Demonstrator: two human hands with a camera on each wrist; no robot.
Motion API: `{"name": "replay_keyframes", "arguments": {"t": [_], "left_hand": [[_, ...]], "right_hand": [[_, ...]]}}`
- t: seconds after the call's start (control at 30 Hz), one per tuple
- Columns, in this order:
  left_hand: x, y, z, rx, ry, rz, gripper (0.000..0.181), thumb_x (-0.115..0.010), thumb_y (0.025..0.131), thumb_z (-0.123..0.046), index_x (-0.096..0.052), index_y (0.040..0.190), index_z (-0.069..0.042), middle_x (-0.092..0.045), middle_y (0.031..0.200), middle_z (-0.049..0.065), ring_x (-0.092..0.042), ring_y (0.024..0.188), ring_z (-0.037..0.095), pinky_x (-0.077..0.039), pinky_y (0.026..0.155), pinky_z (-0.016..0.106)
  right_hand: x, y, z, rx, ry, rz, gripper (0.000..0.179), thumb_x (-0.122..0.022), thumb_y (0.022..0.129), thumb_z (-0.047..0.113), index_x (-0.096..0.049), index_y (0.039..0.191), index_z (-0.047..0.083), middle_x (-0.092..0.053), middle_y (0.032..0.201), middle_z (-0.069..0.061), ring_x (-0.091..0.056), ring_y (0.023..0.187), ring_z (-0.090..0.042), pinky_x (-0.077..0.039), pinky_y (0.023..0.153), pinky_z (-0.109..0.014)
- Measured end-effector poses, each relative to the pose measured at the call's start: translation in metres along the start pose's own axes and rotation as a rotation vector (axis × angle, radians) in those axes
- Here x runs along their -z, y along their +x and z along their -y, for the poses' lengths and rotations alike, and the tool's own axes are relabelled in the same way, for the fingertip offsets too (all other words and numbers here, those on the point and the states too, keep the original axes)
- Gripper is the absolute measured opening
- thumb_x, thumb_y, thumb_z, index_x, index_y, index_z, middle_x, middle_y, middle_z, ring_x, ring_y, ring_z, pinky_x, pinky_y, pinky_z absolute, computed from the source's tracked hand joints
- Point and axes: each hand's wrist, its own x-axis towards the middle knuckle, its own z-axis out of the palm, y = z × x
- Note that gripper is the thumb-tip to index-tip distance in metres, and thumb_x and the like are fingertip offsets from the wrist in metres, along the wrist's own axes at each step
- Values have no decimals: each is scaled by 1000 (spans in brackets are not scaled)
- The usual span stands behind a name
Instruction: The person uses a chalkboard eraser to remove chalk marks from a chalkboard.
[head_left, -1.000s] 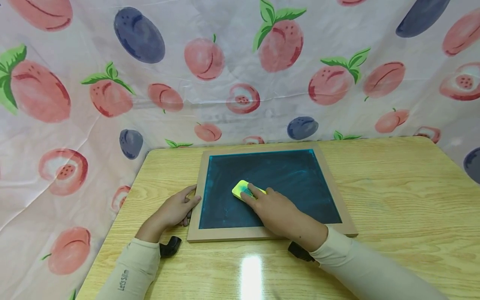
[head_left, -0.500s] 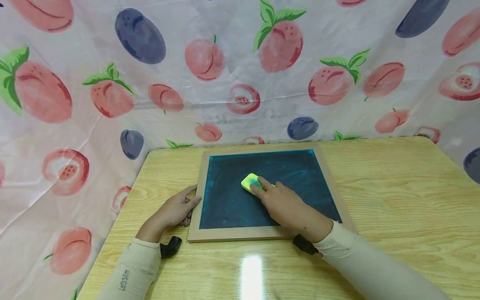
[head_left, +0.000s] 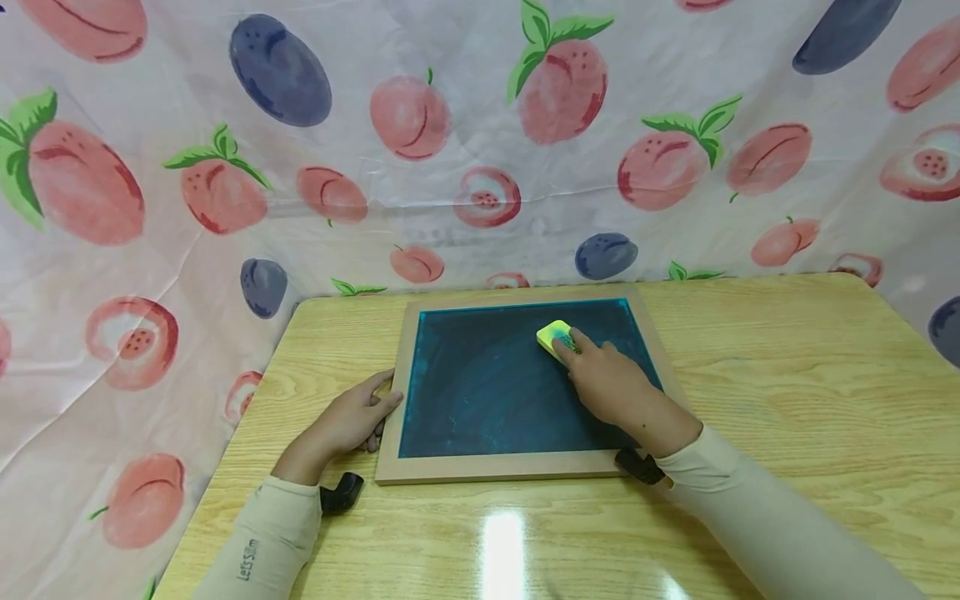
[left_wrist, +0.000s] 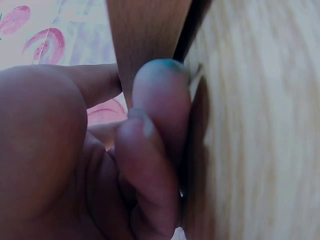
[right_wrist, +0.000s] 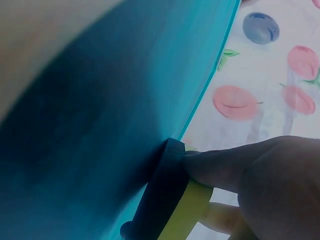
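A framed chalkboard [head_left: 480,392] lies flat on the table, with faint blue chalk smears across its dark surface. My right hand [head_left: 611,379] grips a yellow chalkboard eraser [head_left: 557,335] near the board's upper right. In the right wrist view, the eraser's dark felt [right_wrist: 167,190] faces the board and the thumb presses along its side. My left hand [head_left: 356,417] holds the left side of the wooden frame [head_left: 387,454], thumb on its edge. Seen from the left wrist, the other fingers [left_wrist: 147,165] curl against the frame's side, close over the tabletop; one fingertip has a blue-green stain.
The light wood table [head_left: 780,400] extends to the right of the board. Behind and to the left hangs a fruit-print cloth [head_left: 480,100]. A black piece of wrist gear [head_left: 341,493] sticks out below the left wrist, another [head_left: 637,467] below the right.
My right hand has slid the eraser up and to the right over the board, uncovering the middle of the dark surface. The left hand and the chalkboard have stayed put.
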Motion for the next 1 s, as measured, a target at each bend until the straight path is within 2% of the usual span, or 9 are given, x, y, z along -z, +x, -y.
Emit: {"name": "replay_keyframes", "arguments": {"t": [0.3,0.53,0.7,0.87,1.0], "left_hand": [[1,-2,1,-1,2,-2,60,-47,107,-40,-26,160,-20,-61,72,8,-57,46,20,-52,53,38],[1,-1,0,5,-14,-1,60,-47,106,-41,-27,159,-21,-60,71,8,-56,46,21,-52,53,38],[0,0,0,2,-15,1,60,-48,106,-40,-27,159,-21,-60,70,8,-56,46,21,-52,52,38],[-1,0,-1,-2,1,-2,61,-47,106,-41,-26,160,-20,-59,69,8,-57,46,20,-52,54,37],[-1,0,-1,1,3,0,61,-47,107,-40,-26,160,-19,-59,70,8,-57,46,20,-52,53,37]], "right_hand": [[-2,-1,10,13,7,12,44,-56,100,1,-53,144,5,-49,146,-30,-64,100,-54,-58,77,-59],[-3,-10,35,140,38,39,45,-55,100,-1,-53,145,5,-47,148,-30,-66,102,-52,-58,83,-56],[-4,-18,54,211,75,79,45,-53,104,7,-50,148,11,-44,152,-25,-64,108,-51,-58,85,-55],[-6,-23,66,286,75,72,50,-62,99,12,-51,148,17,-46,153,-18,-67,104,-44,-60,81,-49],[-8,-24,69,294,65,59,54,-69,96,13,-52,147,19,-47,153,-16,-68,101,-41,-60,79,-47]]}}
